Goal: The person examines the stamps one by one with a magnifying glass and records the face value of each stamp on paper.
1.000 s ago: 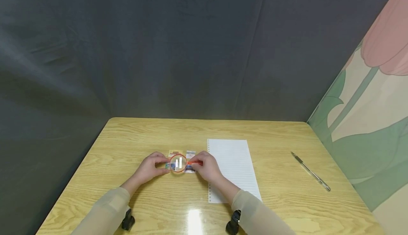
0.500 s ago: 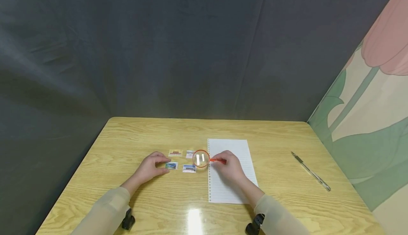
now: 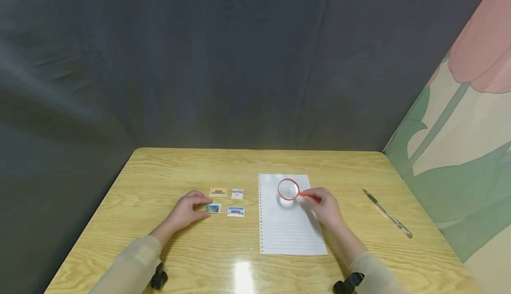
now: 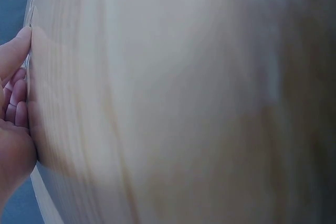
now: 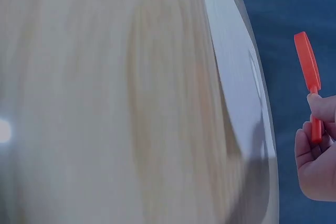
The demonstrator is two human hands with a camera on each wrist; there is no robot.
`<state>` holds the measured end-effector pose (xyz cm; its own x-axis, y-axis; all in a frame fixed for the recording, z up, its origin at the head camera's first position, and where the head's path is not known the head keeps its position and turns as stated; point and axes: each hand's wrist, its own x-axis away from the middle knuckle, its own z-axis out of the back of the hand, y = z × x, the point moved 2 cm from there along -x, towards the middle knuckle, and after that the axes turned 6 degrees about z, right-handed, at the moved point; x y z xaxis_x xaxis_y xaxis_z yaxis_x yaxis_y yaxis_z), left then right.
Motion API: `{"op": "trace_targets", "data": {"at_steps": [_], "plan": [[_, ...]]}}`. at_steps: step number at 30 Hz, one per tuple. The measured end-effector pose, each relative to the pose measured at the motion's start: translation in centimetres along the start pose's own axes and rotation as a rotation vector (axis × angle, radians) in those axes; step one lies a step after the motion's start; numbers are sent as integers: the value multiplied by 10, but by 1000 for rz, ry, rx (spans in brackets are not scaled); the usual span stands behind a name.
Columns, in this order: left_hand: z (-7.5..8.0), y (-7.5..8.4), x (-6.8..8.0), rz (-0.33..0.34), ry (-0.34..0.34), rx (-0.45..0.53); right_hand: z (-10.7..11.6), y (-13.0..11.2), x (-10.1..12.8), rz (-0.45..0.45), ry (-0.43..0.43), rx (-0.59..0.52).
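Observation:
My right hand (image 3: 325,207) pinches the red handle of a magnifying glass (image 3: 299,189), whose round lens is raised over the lined paper (image 3: 293,232). In the right wrist view, the magnifying glass (image 5: 307,61) stands edge-on above the thumb. My left hand (image 3: 187,209) rests on the table, thumb and forefinger apart at the left edge of a blue-green stamp (image 3: 213,208). Around it lie a yellow stamp (image 3: 218,192), a pale stamp (image 3: 237,194) and a stamp with a building (image 3: 235,211). Only part of the left hand (image 4: 13,98) shows in the left wrist view.
A clear pen (image 3: 387,213) lies at the right on the wooden table (image 3: 179,165). Dark cloth (image 3: 239,63) hangs behind and to the left. A flowered panel (image 3: 459,152) borders the right side.
My right hand has carried the magnifying glass rightward, from over the stamps to over the lined paper, uncovering the stamps. The left hand has stayed in place.

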<state>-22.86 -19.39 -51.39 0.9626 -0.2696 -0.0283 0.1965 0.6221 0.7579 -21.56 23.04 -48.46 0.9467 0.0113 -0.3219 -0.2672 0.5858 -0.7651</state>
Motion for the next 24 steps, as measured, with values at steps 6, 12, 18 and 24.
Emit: {"op": "trace_targets", "data": {"at_steps": [6, 12, 18, 24], "plan": [[1, 0, 1, 8, -3, 13, 27, 18, 5, -75, 19, 53], [1, 0, 2, 7, -5, 16, 51, 31, 13, -96, 22, 123], [1, 0, 1, 3, -4, 17, 74, 48, 21, -100, 17, 186], [1, 0, 1, -2, -4, 10, 93, 62, 27, -107, -2, 237]]}}
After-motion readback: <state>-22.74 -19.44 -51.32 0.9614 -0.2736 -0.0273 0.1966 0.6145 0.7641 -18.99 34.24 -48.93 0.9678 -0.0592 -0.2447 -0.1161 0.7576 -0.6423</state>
